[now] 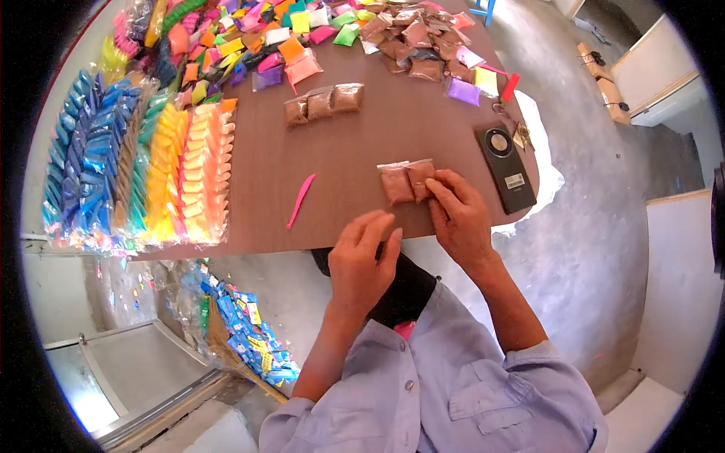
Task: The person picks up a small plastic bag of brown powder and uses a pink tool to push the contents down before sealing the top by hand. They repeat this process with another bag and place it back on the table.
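Two small clear packets of brown clay [396, 184] lie side by side near the front edge of the table, slightly overlapping. My right hand [459, 219] pinches the right edge of the right-hand brown packet [420, 178] between thumb and fingers. Just below and to the left of the packets is my left hand [362, 253], its fingers loosely bent and the thumb apart, with nothing visible in it. A pink plastic modelling tool [301, 201] rests on the table to its left. Farther back, several brown packets [325, 104] stand in a short row.
Bundles of coloured packets [162, 174] line the table's left side. Loose coloured packets [257, 45] and a brown heap [423, 38] cover the back. A dark phone [505, 167] and keys [522, 136] lie at the right edge. Below left, a box holds blue packets [245, 332].
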`<act>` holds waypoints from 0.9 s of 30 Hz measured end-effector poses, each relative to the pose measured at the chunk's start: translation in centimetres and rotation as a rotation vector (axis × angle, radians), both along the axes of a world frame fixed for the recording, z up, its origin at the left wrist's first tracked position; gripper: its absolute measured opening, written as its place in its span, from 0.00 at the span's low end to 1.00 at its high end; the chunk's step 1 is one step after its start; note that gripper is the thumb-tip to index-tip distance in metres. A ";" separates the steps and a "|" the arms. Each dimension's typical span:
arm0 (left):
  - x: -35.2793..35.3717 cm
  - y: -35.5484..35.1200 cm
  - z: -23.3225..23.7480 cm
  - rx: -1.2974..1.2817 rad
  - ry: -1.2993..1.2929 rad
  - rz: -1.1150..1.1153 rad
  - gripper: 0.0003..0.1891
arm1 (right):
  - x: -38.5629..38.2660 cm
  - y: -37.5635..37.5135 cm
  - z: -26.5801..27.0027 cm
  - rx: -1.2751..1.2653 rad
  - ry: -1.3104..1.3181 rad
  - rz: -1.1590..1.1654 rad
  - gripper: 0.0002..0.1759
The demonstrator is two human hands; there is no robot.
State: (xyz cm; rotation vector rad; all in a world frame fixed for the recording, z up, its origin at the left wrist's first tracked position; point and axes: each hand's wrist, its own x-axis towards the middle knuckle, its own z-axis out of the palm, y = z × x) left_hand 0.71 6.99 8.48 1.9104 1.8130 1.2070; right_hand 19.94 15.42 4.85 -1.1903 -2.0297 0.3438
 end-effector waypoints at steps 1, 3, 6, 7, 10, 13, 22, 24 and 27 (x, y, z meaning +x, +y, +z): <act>0.3 0.6 0.2 -0.003 0.007 -0.008 0.12 | 0.2 -0.2 0.0 -0.003 0.007 -0.008 0.16; 0.8 1.8 0.6 -0.028 0.115 -0.025 0.17 | 0.6 -0.7 0.0 0.022 0.070 0.000 0.16; 1.5 3.5 -0.2 -0.007 0.254 -0.059 0.22 | 1.3 -1.0 -0.8 0.015 0.115 -0.036 0.15; 1.8 4.0 -0.2 -0.012 0.261 -0.064 0.22 | 1.4 -1.0 -1.2 0.010 0.122 -0.040 0.15; 2.6 5.3 -0.7 0.005 0.385 -0.083 0.23 | 1.6 -0.9 -2.0 0.030 0.201 -0.049 0.14; 2.6 6.4 -2.0 -0.002 0.510 -0.119 0.21 | 1.1 -0.5 -2.3 0.105 0.218 -0.083 0.14; 2.3 6.5 -1.9 0.082 0.523 -0.124 0.16 | 1.3 -0.7 -2.1 0.125 0.287 -0.107 0.14; 1.7 6.5 -1.1 0.143 0.411 -0.095 0.15 | 1.3 -0.6 -2.1 0.106 0.330 -0.110 0.14; -1.5 6.9 0.5 0.172 0.357 0.029 0.14 | 1.3 -0.8 -1.8 0.095 0.345 -0.088 0.14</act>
